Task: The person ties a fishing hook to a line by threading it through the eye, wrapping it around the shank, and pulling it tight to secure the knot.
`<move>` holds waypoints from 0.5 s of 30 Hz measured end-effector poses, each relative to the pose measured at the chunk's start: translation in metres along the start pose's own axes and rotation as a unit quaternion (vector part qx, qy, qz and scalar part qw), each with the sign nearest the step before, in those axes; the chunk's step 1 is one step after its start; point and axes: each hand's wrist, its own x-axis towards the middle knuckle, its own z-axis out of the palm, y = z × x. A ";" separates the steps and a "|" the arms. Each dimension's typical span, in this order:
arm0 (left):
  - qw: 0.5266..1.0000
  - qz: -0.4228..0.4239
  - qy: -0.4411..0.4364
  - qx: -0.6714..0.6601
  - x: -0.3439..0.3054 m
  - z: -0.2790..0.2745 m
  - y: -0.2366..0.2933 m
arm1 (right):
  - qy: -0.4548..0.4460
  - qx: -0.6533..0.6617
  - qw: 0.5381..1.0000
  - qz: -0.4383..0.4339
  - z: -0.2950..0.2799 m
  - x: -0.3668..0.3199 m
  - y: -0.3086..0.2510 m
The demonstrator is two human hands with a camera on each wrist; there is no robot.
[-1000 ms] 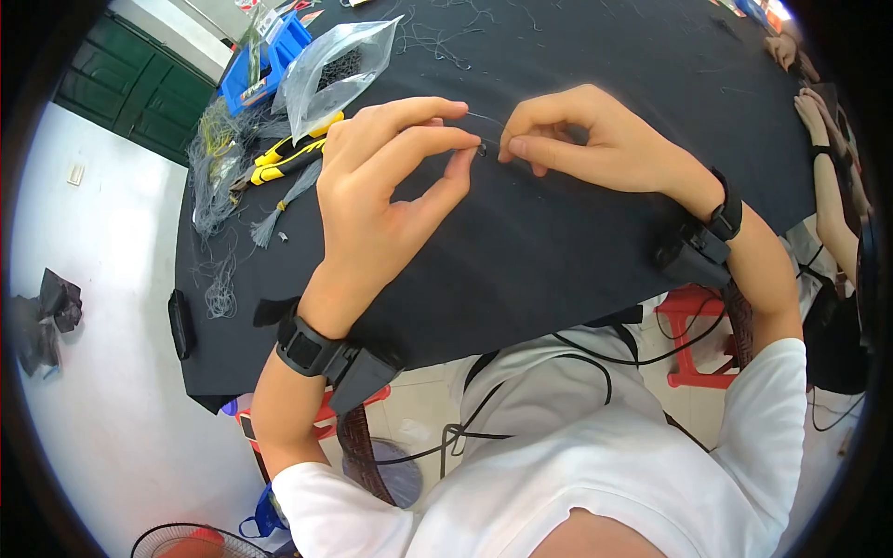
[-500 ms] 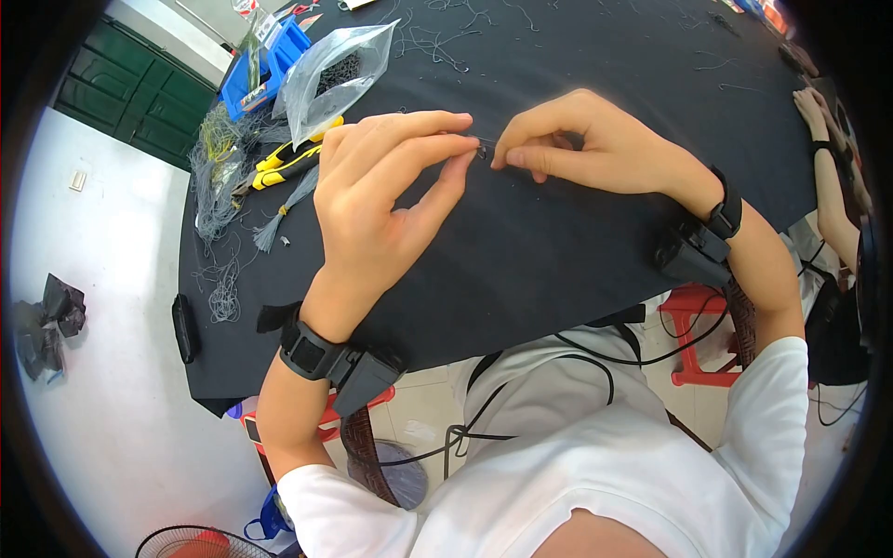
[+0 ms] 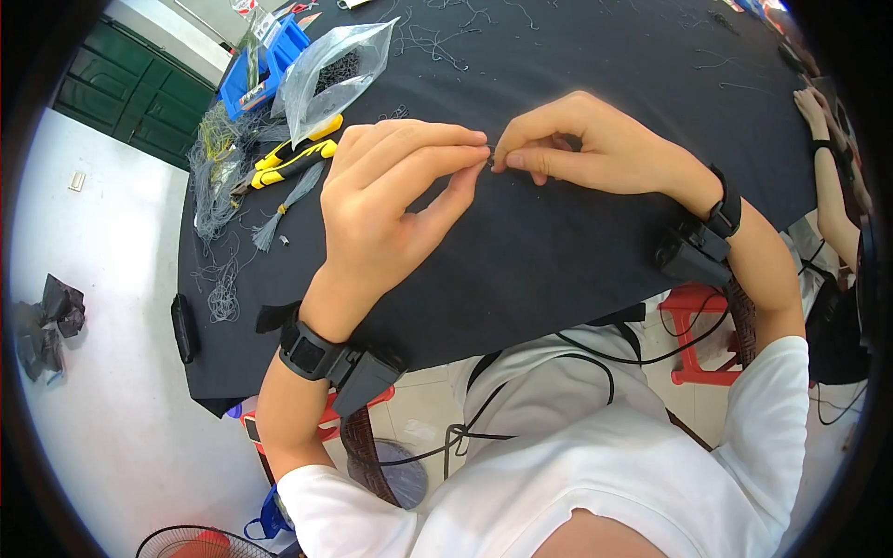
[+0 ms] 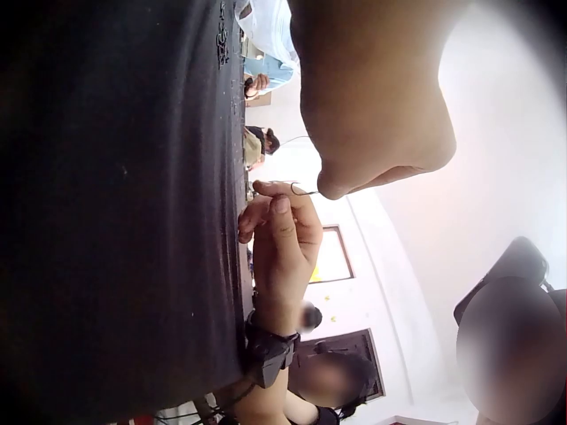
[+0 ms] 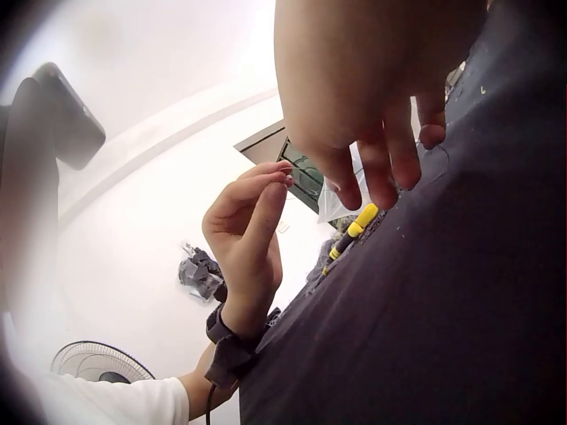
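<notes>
My left hand [image 3: 377, 191] pinches a small dark fish hook between thumb and fingertips above the black-covered table. In the left wrist view the hook [image 4: 299, 189] shows its curved bend sticking out from those fingertips. Close on its right, my right hand [image 3: 591, 149] has thumb and index finger pressed together on a thin fishing line, mostly hidden by the fingers. A fine arc of line [image 4: 297, 137] shows beside the left hand in that same view. The two sets of fingertips almost meet in the head view.
Yellow-and-black pliers [image 3: 296, 166], a tied bundle of grey line [image 3: 286, 212] and a tangle of line [image 3: 216, 191] lie left. Behind them are an open clear bag [image 3: 339, 74] of dark small pieces and a blue bin [image 3: 265, 70]. Another person's hands [image 3: 814, 112] rest at far right.
My left hand has shifted right, its index finger lowering towards the thumb. The right hand has come slightly left, so the gap between the fingertips has narrowed.
</notes>
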 end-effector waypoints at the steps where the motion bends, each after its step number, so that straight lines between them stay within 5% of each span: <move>1: 1.000 -0.001 0.001 0.000 0.000 0.000 0.000 | -0.001 -0.001 1.000 0.001 0.000 0.000 0.000; 8: 0.998 -0.039 0.003 -0.039 -0.001 0.002 0.001 | 0.000 -0.008 1.000 0.001 0.000 0.000 -0.001; 12: 0.972 -0.178 -0.006 -0.154 -0.005 0.005 0.005 | 0.043 -0.052 0.997 -0.039 0.000 0.001 0.013; 15: 0.919 -0.306 -0.015 -0.247 -0.006 0.004 0.009 | 0.052 0.092 0.994 -0.002 0.006 0.002 0.015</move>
